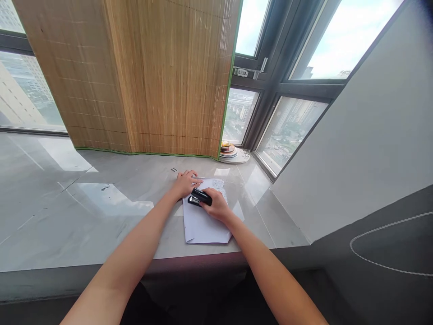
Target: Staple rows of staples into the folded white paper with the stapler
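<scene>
A white sheaf of paper (203, 223) lies on the grey stone sill (101, 212) in front of me. My right hand (218, 205) is closed around a black stapler (200, 197), which sits at the paper's left edge near its top. My left hand (186, 182) rests just beyond it with fingers flat, pressing the paper's upper left corner. Printed text shows on the paper's far end.
A bamboo blind (142, 76) hangs against the window behind the sill. A stack of plates (232, 152) stands in the far right corner by the window frame (270, 85). A small dark bit (173, 169) lies left of my hand. A dark fabric surface (389, 253) is at right.
</scene>
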Available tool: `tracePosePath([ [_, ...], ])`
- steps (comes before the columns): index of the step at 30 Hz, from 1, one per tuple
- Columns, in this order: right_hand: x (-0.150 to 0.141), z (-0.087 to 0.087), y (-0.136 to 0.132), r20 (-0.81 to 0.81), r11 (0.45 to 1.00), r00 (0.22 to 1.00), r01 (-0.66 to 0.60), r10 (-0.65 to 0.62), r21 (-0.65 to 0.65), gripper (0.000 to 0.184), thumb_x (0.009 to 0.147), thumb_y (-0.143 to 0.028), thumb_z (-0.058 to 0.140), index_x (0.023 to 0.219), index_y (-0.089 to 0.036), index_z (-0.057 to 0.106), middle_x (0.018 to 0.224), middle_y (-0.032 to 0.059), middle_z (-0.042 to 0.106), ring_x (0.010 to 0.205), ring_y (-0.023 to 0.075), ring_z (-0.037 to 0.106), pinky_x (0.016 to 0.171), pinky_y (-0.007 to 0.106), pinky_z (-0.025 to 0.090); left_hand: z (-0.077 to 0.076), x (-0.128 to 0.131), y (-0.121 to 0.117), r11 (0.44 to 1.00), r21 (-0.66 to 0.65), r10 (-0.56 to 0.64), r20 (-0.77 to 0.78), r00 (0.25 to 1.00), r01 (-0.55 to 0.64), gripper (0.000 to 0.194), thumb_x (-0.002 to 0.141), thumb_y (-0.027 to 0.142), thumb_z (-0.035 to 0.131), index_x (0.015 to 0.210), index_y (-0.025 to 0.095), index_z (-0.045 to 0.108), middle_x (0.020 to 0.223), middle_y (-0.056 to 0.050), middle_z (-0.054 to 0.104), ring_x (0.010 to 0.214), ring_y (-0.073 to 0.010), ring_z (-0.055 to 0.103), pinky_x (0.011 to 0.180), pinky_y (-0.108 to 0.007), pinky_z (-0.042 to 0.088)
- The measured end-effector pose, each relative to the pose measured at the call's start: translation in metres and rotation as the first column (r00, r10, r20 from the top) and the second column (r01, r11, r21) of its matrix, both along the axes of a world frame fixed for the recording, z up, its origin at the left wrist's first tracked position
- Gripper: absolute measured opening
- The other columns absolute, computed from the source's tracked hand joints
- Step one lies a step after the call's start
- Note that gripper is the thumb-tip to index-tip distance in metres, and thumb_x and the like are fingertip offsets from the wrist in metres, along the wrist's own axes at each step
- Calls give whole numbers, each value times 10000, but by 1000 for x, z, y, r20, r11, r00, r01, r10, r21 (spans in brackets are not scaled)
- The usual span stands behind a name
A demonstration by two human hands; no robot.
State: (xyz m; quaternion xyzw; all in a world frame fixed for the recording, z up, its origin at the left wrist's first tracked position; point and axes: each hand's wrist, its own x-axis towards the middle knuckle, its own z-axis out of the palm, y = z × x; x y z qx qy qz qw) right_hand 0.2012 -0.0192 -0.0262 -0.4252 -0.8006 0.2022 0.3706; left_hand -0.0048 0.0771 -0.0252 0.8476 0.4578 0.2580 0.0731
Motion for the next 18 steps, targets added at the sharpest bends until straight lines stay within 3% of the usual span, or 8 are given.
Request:
tracePosePath([
  [5,7,1,5,-17,995,996,85,-86,-53,487,787,-193,846,1252,-263,717,1044,46,728,964,241,672,924,374,510,6,-4,-9,994,58,69,326,943,-93,349,950,147,515,1065,244,830,1182,-94,680,1168,-265,623,1090,-446,472],
  [7,8,4,4,-45,993,995,90,-93,-74,510,775,-191,855,1263,-269,730,1033,45,725,943,231,674,919,374,517,5,-4,-20,990,-24,130,489,862,-136,377,935,130,453,1043,215,804,1169,-93,713,1158,-250,655,1066,-424,511],
  [10,10,10,4,-111,996,993,24,-33,-82,519,755,-210,866,1257,-271,751,1067,49,758,992,235,671,951,381,514,-3,1,-40,949,-269,302,620,724,-165,359,949,196,410,1014,204,763,1054,-80,766,1035,-242,716,947,-396,575],
  [12,13,15,3,-162,998,987,10,-19,-60,478,779,-290,853,1248,-272,764,1084,52,781,1028,243,652,968,388,508,-10,5,-52,939,-297,323,587,742,-174,305,948,264,455,993,216,753,1035,-73,781,1020,-250,719,961,-396,565],
  [15,21,21,-2,-298,976,930,198,-217,-93,313,936,-445,651,1126,-246,801,1033,65,799,940,227,645,923,379,524,-14,9,-61,939,-285,326,556,764,-194,293,942,296,462,977,222,743,1059,-80,785,1054,-256,713,1015,-411,534],
  [17,26,22,-10,-384,922,843,304,-378,-240,378,980,-483,529,1061,-228,797,1024,73,801,776,194,643,771,331,547,-13,9,-60,927,-317,356,574,737,-201,302,938,297,441,951,222,733,1050,-83,781,1048,-249,717,1000,-403,542],
  [18,28,22,-15,-416,894,807,287,-420,-345,395,975,-498,516,1074,-226,785,1061,75,799,677,168,627,660,301,535,-13,9,-58,921,-333,369,583,724,-202,302,934,296,434,936,222,727,1040,-83,779,1037,-245,720,985,-398,549],
])
